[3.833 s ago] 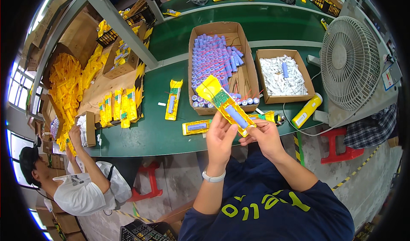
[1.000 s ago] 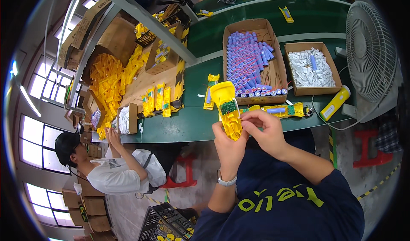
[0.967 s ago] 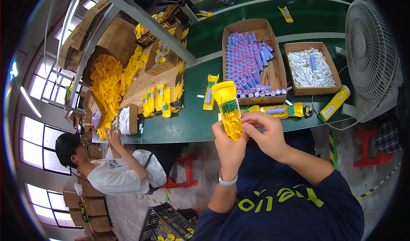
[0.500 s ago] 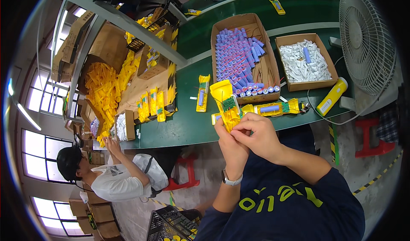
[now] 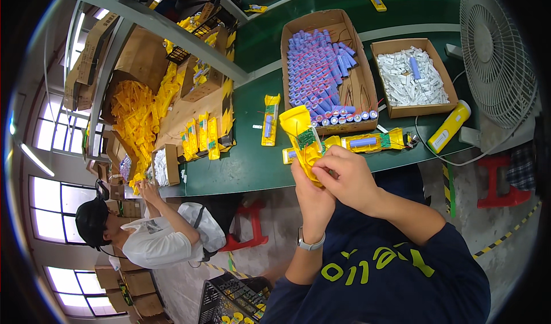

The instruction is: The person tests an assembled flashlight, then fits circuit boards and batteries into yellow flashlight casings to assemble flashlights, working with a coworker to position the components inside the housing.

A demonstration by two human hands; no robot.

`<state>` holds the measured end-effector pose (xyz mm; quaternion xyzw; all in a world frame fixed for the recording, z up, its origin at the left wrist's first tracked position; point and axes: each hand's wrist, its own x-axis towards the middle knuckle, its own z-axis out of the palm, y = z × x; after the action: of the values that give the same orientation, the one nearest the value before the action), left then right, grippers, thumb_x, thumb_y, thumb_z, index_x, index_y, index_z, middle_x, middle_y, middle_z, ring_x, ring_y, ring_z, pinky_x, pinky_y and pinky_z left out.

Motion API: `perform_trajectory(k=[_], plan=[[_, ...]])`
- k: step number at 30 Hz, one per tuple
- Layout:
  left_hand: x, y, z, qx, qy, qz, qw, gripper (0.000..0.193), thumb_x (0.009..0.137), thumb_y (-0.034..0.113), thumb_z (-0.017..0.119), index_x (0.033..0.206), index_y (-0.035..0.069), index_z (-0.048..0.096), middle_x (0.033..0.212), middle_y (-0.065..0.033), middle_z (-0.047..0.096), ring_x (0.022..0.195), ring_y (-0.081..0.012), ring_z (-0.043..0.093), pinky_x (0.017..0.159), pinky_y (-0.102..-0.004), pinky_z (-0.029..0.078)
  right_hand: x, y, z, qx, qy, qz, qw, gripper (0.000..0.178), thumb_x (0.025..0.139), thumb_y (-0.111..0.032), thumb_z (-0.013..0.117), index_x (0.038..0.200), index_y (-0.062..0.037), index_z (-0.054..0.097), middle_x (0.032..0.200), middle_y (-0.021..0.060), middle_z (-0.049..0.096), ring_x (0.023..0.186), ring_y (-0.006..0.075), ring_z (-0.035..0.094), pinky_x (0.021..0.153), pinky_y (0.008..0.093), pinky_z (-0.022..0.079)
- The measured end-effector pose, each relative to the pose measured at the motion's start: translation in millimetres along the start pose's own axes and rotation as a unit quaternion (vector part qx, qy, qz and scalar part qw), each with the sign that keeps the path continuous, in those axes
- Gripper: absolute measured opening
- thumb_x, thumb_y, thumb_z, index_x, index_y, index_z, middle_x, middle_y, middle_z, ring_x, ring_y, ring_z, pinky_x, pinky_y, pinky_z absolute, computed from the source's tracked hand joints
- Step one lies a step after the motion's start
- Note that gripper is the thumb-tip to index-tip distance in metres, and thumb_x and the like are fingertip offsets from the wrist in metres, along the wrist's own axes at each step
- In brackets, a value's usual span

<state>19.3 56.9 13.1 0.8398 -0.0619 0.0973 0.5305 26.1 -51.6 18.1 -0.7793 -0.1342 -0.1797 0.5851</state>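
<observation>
My left hand (image 5: 313, 196) is closed around the lower end of a yellow plastic casing (image 5: 295, 120), its fingers behind it. A green circuit board (image 5: 306, 137) with a thin white strip beside it sits inside the casing. My right hand (image 5: 348, 177) pinches at the casing's near end, thumb and forefinger together; what lies under the fingertips is hidden. Just beyond my hands, a filled yellow casing (image 5: 376, 142) with a purple battery cell lies on the green table (image 5: 229, 173). Another filled casing (image 5: 270, 120) lies to the left.
A cardboard box (image 5: 357, 107) of purple cells stands ahead, beside a box (image 5: 422, 111) of small white pieces. At right are a yellow cylinder (image 5: 450, 128) and a fan (image 5: 488, 51). On the left, a co-worker (image 5: 152, 238) sits near piled yellow casings (image 5: 135, 108).
My right thumb and fingers have shifted slightly down along the casing's near end. The casing bends a little more there. The whole view has moved slightly.
</observation>
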Motion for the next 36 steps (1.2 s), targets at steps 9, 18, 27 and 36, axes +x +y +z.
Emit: perform_trajectory(k=[9,18,27,36], plan=[[-2.3,-13.9,-1.3,-0.11,-0.047,0.019,0.993,0.063,0.079,-0.002,0.069,0.131,0.0,0.034,0.115,-0.0122,0.053,0.097,-0.0162,0.059,0.086,-0.0288,0.05,0.1,4.6,-9.2,-0.075,0.05,0.006,0.996,0.019,0.075,-0.013,0.076,0.086,-0.0003,0.066,0.078,0.0087,0.056,0.062,0.0198,0.058,0.054,0.031,0.046],[5.8,-9.2,-20.1,-0.408,-0.208,-0.148,0.877,0.045,0.089,0.0,0.05,0.13,0.0,0.03,0.115,-0.0139,0.054,0.094,-0.019,0.062,0.082,-0.033,0.053,17.0,22.4,-29.2,0.048,-0.089,0.135,0.986,0.032,0.073,-0.024,0.078,0.087,0.002,0.067,0.076,0.0125,0.066,0.064,0.0215,0.065,0.061,0.0323,0.05],[33.7,-16.2,-32.7,-0.25,-0.288,-0.129,0.915,0.042,0.091,-0.003,0.052,0.131,-0.001,0.04,0.118,-0.0097,0.058,0.105,-0.0157,0.059,0.092,-0.0303,0.047,20.7,32.4,-31.4,0.028,-0.071,0.097,0.992,0.03,0.07,-0.024,0.079,0.083,0.0006,0.066,0.072,0.0127,0.066,0.064,0.0248,0.064,0.06,0.0335,0.049],[43.2,-29.1,-17.8,-0.227,-0.336,-0.149,0.902,0.034,0.09,0.0,0.059,0.123,-0.001,0.05,0.111,-0.0063,0.062,0.1,-0.0134,0.06,0.088,-0.0285,0.048,15.4,42.2,-40.7,-0.011,-0.088,0.087,0.992,0.032,0.071,-0.026,0.078,0.083,-0.0003,0.064,0.072,0.0129,0.063,0.064,0.0273,0.062,0.059,0.0369,0.048]])
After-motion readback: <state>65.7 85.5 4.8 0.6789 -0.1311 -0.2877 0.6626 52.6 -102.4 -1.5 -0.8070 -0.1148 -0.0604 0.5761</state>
